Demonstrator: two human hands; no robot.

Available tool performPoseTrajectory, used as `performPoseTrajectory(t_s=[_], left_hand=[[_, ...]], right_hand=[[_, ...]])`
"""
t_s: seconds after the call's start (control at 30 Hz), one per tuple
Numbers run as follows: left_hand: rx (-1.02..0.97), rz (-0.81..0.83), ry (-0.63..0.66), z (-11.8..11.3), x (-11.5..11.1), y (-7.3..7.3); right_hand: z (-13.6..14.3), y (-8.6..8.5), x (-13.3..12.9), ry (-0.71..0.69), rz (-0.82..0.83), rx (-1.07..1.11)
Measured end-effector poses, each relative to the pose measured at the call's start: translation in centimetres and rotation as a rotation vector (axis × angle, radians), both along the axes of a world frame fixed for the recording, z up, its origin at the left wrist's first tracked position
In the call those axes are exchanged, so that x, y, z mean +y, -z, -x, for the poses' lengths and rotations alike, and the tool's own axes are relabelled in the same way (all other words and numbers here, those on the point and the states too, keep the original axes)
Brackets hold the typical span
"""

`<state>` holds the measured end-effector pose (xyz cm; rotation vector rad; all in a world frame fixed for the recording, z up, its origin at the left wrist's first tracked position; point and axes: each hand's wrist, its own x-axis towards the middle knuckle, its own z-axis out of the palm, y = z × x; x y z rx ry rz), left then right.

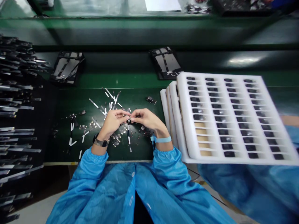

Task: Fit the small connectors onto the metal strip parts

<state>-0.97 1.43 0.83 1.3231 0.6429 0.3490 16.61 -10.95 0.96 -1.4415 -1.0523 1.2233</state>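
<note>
Over the green work surface point(140, 93), my left hand point(115, 120) and my right hand point(146, 119) meet with thumbs and forefingers pinched together. Between the fingertips is a small dark electronic part with a flex cable point(128, 135), whose black-and-silver strip hangs down toward me. My fingers cover most of its top end, so its details are hidden. Loose flex strips point(111, 99) lie just beyond my left hand. Small metallic pieces point(116, 139) are scattered beneath and around both hands. A little dark component point(151, 100) sits apart, beyond my right hand.
Stacked white foam trays point(193, 149) with slotted dark parts stand close at right. A black rack point(50, 102) bristling with flex strips fills the left side. Two black trays point(66, 67) point(167, 62) lie at the back. Another person's blue clothing point(233, 186) shows at right.
</note>
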Motion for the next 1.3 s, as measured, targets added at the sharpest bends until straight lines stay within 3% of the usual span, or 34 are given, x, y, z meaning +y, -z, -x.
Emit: performPoseTrajectory(t_s=[0.3,0.43,0.5,0.6,0.67,0.77,0.93,1.03,1.17,1.3], left_hand=[[0.027,0.011,-0.039,-0.4,-0.7,0.2],[0.004,0.027,-0.055,-0.3,-0.6,-0.2],[-0.038,0.046,-0.084,0.0,-0.3,-0.6],[-0.158,0.134,-0.183,0.5,0.4,-1.3],[-0.244,0.217,-0.254,0.8,1.0,-1.7],[-0.315,0.307,-0.337,1.3,1.7,-2.2],[-0.405,0.330,-0.396,1.9,2.0,-2.7],[-0.408,0.300,-0.384,2.1,1.8,-2.8],[-0.375,0.246,-0.387,2.0,1.6,-2.5],[-0.372,0.246,-0.403,1.9,1.8,-2.0]], right_hand=[[-0.1,0.8,0.0,0.009,0.007,0.002],[0.0,0.3,0.0,0.053,-0.036,-0.040],[-0.1,-0.6,-0.5,0.188,-0.102,-0.092],[-0.1,-2.3,-2.0,0.512,-0.199,-0.272],[0.3,-3.2,-3.5,0.603,-0.203,-0.390],[1.9,-3.2,-6.0,0.424,-0.145,-0.484],[5.4,-0.3,-8.4,-0.021,-0.039,-0.576],[6.3,0.9,-8.3,-0.054,-0.024,-0.615],[5.9,1.0,-7.0,-0.005,-0.020,-0.697],[5.1,1.2,-6.4,-0.189,-0.017,-0.779]])
